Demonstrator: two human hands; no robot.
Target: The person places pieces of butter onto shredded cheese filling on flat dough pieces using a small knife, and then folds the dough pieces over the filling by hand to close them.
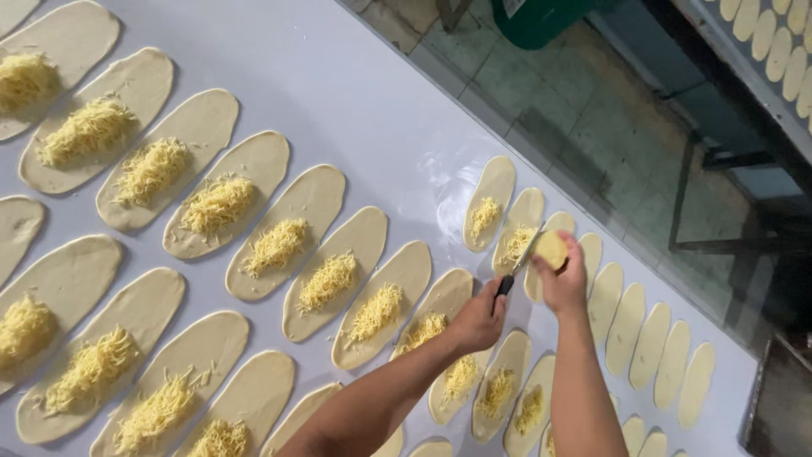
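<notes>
our left hand point(479, 320) grips a dark-handled grater point(518, 264), our right hand point(563, 278) pinches a cheese block point(551, 249) against it, over a dough oval point(518, 230) on the bench point(381, 101). we judge knuckles could scrape as the block shrinks, or shreds could scatter off the dough. we count one grater, one block, about twenty topped ovals and ten-odd bare ones, and a green bin point(541, 17) beyond.
</notes>
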